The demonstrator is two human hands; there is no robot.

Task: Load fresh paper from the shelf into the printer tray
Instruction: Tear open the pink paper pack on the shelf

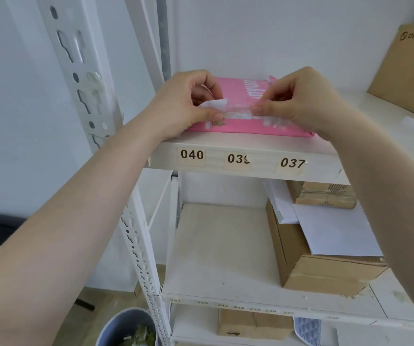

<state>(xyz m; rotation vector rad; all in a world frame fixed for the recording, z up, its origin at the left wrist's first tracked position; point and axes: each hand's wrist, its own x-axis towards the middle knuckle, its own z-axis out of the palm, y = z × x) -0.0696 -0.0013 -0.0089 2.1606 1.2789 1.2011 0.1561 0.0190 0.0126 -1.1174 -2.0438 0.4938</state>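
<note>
White shelf [238, 159] holds a pink paper pack [235, 126]. Left hand [188, 103] and right hand [298, 101] each pinch its torn flap [216, 104]. No paper is out yet; no printer shows.

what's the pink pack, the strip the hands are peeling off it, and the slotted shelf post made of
Pink wrapped paper pack: apparently matte paper wrap, judging by its torn, creased edges.
Clear strip, pinched between the left hand and the right hand: probably glossy plastic tape, see-through and wrinkled, with a white paper scrap stuck on.
White slotted shelf post: seemingly painted metal, with punched keyhole slots and a smooth sheen.
</note>
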